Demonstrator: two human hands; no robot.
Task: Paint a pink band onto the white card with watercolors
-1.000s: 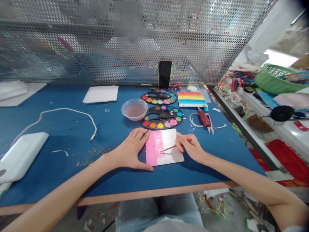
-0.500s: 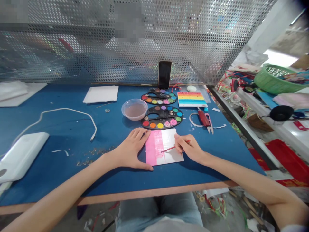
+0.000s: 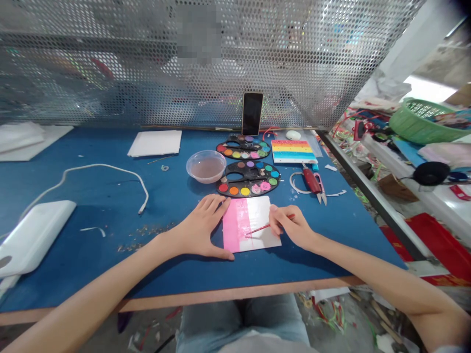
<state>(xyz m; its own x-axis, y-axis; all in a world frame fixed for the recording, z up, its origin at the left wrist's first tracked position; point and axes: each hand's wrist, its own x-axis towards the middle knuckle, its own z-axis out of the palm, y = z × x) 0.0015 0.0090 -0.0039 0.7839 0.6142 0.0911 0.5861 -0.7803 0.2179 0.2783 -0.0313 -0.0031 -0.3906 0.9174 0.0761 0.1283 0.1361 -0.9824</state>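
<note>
One blue tabletop [image 3: 176, 196], perforated screen [image 3: 294, 68] behind; left hand [image 3: 198, 226] spread wide against card [image 3: 250, 216], right hand [image 3: 293, 227] pinching paintbrush [image 3: 259, 229].

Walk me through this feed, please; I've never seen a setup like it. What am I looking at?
No machine here: a person's two bare hands. The single view comes from a camera on that person's head, looking forward and down. The right hand holds a thin red paintbrush, its tip at the pink paint on a flat white rectangular panel. The left hand spans the panel's left edge. Beyond the panel, on the blue tabletop, sit two black oval paint palettes and a round, clear plastic bowl of cloudy liquid. A rectangular panel with rainbow stripes lies farther right.
</note>
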